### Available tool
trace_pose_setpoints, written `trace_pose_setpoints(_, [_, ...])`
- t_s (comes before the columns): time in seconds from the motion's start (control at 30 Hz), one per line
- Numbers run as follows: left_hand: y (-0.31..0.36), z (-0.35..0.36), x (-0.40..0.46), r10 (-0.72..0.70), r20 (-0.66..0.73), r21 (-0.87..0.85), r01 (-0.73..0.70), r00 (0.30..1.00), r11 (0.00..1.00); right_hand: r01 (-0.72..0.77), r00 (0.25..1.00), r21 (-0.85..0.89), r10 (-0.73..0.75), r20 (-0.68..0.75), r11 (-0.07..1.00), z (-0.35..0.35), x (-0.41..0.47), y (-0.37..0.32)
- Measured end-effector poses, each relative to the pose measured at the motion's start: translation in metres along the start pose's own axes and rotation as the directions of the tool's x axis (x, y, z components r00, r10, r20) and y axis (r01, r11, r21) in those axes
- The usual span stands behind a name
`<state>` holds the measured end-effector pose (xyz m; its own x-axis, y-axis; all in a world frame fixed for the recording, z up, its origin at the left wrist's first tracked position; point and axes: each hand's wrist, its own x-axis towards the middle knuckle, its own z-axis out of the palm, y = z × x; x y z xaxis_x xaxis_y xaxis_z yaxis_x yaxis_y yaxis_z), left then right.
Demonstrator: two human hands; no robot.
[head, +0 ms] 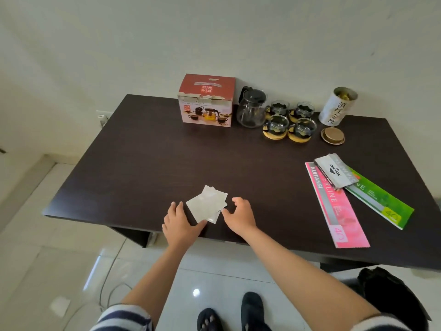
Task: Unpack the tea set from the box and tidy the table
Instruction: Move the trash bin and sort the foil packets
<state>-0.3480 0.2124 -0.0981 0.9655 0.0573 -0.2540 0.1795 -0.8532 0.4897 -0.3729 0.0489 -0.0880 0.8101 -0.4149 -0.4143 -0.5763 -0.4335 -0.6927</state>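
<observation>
A red tea set box point(206, 100) stands closed at the back of the dark table point(143, 151). Right of it sit a glass teapot point(251, 108) with a black lid and several glass cups point(290, 121) on wooden coasters. Near the front edge lies a small stack of white square sheets point(207, 203). My left hand point(180, 223) rests flat on the table with its thumb touching the stack's lower left corner. My right hand point(239, 215) hovers at the stack's right edge, fingers curled and apart, holding nothing.
A white tea canister point(337, 106) stands open at the back right, its round lid point(333, 136) lying in front. A pink receipt book point(336, 204), a green one point(379, 199) and a grey packet point(335, 172) lie at the right. A black bag point(391, 297) sits on the floor.
</observation>
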Motion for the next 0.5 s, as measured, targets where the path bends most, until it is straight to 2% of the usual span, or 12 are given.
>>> trace_pose_setpoints(0.1, [-0.003, 0.007, 0.017, 0.062, 0.056, 0.111, -0.068, 0.996, 0.991, 0.034, 0.999, -0.206, -0.036, -0.008, 0.978, 0.007, 0.025, -0.018])
trace_pose_setpoints(0.23, [-0.005, 0.015, 0.021, 0.095, 0.048, 0.121, -0.1, 0.994, 0.988, 0.056, 0.998, -0.388, -0.044, 0.041, 0.92, 0.012, 0.042, -0.034])
trace_pose_setpoints(0.5, [0.001, 0.013, 0.02, 0.093, 0.067, 0.13, -0.101, 0.993, 0.986, 0.058, 0.99, -0.496, 0.014, 0.14, 0.866, 0.03, 0.048, -0.041])
